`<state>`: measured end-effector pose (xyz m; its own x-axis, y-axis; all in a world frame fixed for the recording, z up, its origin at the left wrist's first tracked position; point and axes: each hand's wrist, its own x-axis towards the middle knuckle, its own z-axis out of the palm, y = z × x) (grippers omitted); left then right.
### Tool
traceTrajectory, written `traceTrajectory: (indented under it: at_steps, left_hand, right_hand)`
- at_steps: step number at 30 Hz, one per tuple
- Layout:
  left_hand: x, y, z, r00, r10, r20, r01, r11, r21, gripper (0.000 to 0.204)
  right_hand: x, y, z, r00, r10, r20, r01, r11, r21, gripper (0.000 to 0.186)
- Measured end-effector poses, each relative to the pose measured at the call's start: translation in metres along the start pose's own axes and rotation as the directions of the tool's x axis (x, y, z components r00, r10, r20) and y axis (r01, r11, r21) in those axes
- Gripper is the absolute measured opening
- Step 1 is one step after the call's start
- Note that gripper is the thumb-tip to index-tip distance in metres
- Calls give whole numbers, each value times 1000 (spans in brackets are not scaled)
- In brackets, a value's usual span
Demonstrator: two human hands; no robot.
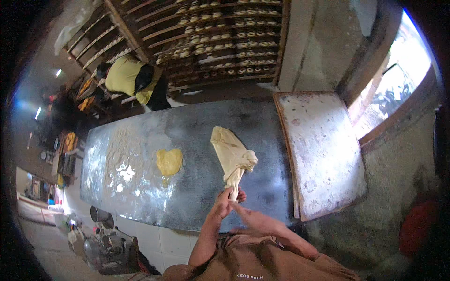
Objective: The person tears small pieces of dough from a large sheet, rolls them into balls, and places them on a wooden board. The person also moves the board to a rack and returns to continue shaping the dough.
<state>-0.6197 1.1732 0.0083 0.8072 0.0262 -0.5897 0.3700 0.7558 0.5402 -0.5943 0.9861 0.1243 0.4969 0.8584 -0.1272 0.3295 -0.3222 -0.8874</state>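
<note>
A long pale piece of dough (230,152) stretches over the dark table (197,117), wide at its far end and twisted into a narrow neck toward me. Around that near end, my left hand (222,204) is closed. Close beside it, my right hand (240,195) also closes on the neck of the dough; part of its fingers is hidden behind the dough and the other hand. Left of the dough lies a flat yellow lump (169,161) with a smooth, greasy look; neither hand touches it.
Shiny smears cover the table's left part. Stained pale boards (323,150) lie at its right end. Beyond stands a wooden rack (211,37) with rows of shaped dough. A person in a yellow shirt (124,75) bends near it. Machinery (110,248) stands at lower left.
</note>
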Motion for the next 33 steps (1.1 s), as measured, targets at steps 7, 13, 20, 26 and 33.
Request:
traceTrajectory:
  at_steps: [7, 13, 20, 26, 33]
  left_hand:
    - [-34, -43, -13, 998, -40, 45, 36, 994, 99, 43]
    - [-5, -68, -19, 969, 245, 22, -246, 967, 65, 43]
    - [0, -69, -39, 1000, -15, 8, 14, 997, 75, 33]
    - [-55, -45, -10, 949, 313, 46, -261, 693, 672, 41]
    - [-67, 35, 32, 622, 672, 403, -338, -234, 912, 38]
  right_hand:
    - [133, 105, -68, 775, -247, -582, -16, 913, -409, 44]
    - [102, 96, -16, 879, -35, -475, -55, 983, -174, 47]
    - [-25, 34, 44, 956, 279, -86, -274, 959, 71, 49]
    - [47, 113, 35, 879, 471, -77, -440, 862, 253, 33]
    - [62, 118, 78, 805, 587, -86, -274, 495, 824, 35]
